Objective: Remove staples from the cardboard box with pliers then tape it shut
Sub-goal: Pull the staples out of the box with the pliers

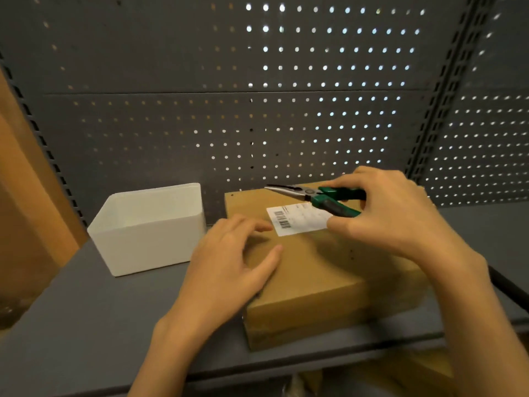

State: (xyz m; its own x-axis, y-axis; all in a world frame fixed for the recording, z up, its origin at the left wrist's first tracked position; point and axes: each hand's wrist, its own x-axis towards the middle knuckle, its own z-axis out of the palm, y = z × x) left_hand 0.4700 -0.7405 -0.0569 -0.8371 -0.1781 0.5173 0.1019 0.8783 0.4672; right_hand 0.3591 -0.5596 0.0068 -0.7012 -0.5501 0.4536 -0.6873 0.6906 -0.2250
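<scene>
Right grip [392, 213]: I hold the green-handled pliers [320, 197] above the label.
Left grip [229, 256]: I press flat on the cardboard box [320, 270].

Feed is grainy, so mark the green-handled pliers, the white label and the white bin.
green-handled pliers [307, 192]: head view, metal pivot.
white label [300, 220]: head view, its middle.
white bin [148, 247]: head view, front wall.

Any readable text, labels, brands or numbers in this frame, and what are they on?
No text can be read.
White label on the cardboard box: a barcode and lines of small print, too blurred to read.
Pliers in the right hand: no brand mark shows.
White bin: plain.
</scene>
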